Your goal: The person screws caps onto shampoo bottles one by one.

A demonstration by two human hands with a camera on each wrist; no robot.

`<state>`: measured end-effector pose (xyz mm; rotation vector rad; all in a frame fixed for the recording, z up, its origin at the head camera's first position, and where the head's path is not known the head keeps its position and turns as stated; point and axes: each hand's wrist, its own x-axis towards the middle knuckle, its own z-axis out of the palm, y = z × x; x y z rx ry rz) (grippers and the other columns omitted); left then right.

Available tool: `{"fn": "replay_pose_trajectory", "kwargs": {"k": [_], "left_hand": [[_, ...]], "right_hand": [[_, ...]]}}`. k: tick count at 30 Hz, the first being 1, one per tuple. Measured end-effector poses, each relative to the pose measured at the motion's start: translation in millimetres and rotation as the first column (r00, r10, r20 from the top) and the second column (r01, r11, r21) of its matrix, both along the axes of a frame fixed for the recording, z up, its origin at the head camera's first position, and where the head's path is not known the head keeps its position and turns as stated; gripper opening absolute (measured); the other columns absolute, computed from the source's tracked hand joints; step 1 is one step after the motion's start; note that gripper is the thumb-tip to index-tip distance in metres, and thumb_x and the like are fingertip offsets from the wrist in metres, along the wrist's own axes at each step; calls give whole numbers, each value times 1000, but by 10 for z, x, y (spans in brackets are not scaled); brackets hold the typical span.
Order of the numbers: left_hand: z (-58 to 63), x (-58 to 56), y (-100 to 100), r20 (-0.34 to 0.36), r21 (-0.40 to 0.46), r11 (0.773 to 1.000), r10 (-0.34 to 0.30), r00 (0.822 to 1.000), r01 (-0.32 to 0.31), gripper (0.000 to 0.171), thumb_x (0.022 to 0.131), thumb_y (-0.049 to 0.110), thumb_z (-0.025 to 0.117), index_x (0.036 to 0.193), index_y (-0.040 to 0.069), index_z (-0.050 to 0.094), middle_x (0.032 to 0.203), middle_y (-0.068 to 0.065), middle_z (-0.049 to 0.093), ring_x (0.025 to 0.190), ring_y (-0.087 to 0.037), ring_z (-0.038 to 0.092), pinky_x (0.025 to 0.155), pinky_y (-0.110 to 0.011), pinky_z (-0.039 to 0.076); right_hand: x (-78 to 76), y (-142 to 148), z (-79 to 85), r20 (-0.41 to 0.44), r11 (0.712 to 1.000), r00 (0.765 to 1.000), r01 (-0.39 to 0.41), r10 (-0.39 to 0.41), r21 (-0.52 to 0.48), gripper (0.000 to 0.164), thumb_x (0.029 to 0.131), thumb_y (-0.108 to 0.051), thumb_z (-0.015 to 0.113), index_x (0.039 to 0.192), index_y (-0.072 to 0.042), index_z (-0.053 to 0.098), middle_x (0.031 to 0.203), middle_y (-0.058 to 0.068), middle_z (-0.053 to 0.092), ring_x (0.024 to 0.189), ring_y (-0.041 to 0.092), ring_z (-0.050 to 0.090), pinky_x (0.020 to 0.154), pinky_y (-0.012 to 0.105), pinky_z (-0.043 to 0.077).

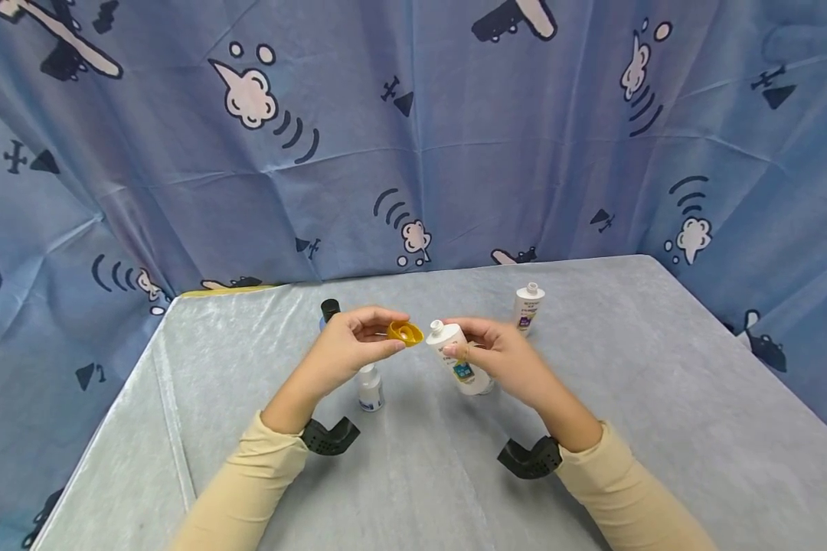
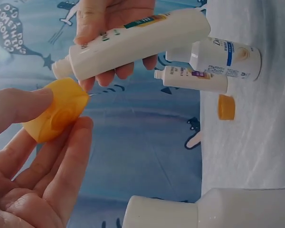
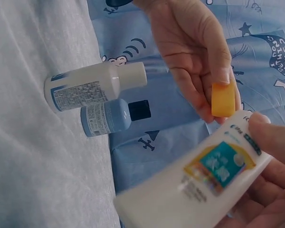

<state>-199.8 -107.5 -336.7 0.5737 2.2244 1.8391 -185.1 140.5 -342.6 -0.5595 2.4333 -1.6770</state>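
Note:
Between thumb and fingers, my left hand point(image 1: 351, 340) pinches a yellow-orange bottle cap point(image 2: 69, 97), its hollow side facing the bottle in the head view. My right hand point(image 1: 510, 356) grips a white plastic bottle point(image 1: 445, 337) with a green-and-yellow label, tilted so that its bare neck leans toward the cap. Cap and neck are close together, the cap overlapping the neck's edge in the left wrist view. The bottle is held above the table; its label shows clearly in the right wrist view.
A white bottle point(image 3: 92, 85) and a blue bottle point(image 3: 104, 118) with a black cap stand beyond my left hand. Past my right hand are an uncapped white bottle point(image 1: 527, 306) with a purple label, another white bottle point(image 2: 228, 57) and an orange cap point(image 2: 226, 107). A patterned curtain point(image 1: 358, 92) backs the table.

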Motion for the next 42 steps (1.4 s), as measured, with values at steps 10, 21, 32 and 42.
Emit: {"fn": "replay_pose_trajectory", "kwargs": {"k": [10, 21, 32, 42], "left_hand": [[-2, 24, 24, 32, 11, 1000, -25, 999, 25, 35, 89, 1, 70, 123, -3, 61, 125, -20, 65, 106, -18, 68, 88, -27, 59], [-4, 52, -44, 7, -25, 998, -54, 999, 54, 31, 88, 4, 72, 118, -1, 65, 116, -19, 68, 97, -16, 69, 85, -28, 60], [7, 72, -61, -7, -70, 995, -68, 998, 67, 34, 89, 7, 73, 121, 0, 65, 117, -15, 69, 103, -17, 68, 88, -29, 58], [8, 74, -53, -30, -122, 990, -72, 997, 68, 27, 88, 15, 76, 114, 9, 73, 109, -8, 73, 96, -15, 70, 85, -29, 58]], "right_hand": [[50, -37, -22, 11, 999, 1000, 13, -13, 46, 42, 88, -17, 76, 124, 2, 67, 117, 19, 71, 95, 20, 73, 79, 27, 60], [100, -108, -1, 57, 996, 996, 67, -71, 62, 33, 80, -20, 84, 104, -1, 73, 101, 15, 76, 85, 15, 73, 75, 32, 59], [103, -135, -44, 14, 992, 999, 43, -44, 117, 31, 80, -20, 84, 105, -4, 76, 97, 12, 75, 83, 16, 73, 71, 30, 59], [118, -144, -34, 24, 991, 1000, 5, -8, 137, 31, 81, -19, 83, 105, -2, 75, 96, 12, 77, 79, 14, 71, 69, 31, 58]]}}
